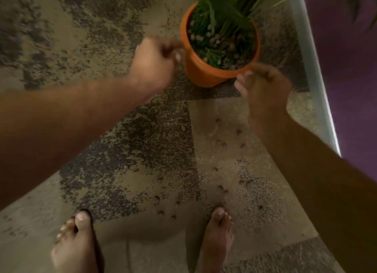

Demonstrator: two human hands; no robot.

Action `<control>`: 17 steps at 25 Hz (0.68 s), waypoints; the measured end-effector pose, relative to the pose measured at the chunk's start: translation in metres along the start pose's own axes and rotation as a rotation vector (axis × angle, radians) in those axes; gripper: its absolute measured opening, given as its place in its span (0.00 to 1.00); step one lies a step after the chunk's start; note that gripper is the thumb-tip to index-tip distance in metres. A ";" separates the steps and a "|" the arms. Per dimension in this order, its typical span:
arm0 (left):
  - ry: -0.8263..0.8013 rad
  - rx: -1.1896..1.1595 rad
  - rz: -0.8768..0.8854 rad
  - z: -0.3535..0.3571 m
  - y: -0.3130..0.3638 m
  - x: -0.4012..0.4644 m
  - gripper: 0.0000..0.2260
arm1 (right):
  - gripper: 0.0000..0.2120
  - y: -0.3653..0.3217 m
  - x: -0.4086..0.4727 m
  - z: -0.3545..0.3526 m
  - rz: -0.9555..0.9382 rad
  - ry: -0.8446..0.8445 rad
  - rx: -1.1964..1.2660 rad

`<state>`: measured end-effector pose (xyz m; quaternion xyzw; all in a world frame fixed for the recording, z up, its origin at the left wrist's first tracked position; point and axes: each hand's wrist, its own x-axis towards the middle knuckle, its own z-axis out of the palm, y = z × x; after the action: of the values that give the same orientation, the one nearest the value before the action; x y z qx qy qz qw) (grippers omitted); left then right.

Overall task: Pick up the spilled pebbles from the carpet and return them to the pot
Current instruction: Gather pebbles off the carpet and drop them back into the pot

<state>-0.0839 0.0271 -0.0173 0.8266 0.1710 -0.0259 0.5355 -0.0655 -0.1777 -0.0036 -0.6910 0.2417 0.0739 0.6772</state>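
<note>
Both hands hovered at the rim of an orange pot (201,68) as a barefoot person bent over a mottled carpet (61,38): the left hand (155,62) was curled with thumb and fingertips pinched together just beside the pot's near-left edge, apparently around something small and pale, though blur made it impossible to say what; the right hand (265,89) was loosely bunched at the near-right edge, fingers drawn in, its contents, if any, hidden. Pale pebbles already in the pot (214,41) lay among the stems of a green plant (224,11). Many spilled pebbles (221,143) remained scattered on the carpet between the pot and the person's feet (218,232), several close to the toes. Small, hard and rounded, the stones looked light enough to gather several at a time, but likely to roll or slip from a loose pinch; a fingertip grip from above, pressing lightly into the pile, seemed the surest hold. A pale baseboard (312,68) ran along the right.
</note>
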 end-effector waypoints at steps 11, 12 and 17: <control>-0.401 0.710 0.180 -0.033 -0.193 -0.145 0.20 | 0.18 0.175 -0.118 0.000 -0.132 -0.469 -0.986; -0.407 0.735 0.194 -0.033 -0.203 -0.153 0.19 | 0.20 0.185 -0.123 0.004 -0.160 -0.520 -1.015; -0.421 0.820 0.379 -0.032 -0.226 -0.171 0.18 | 0.20 0.225 -0.143 0.008 -0.418 -0.665 -1.295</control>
<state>-0.3195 0.0951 -0.1634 0.9625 -0.1184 -0.1593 0.1847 -0.2865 -0.1290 -0.1455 -0.9235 -0.2031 0.2757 0.1731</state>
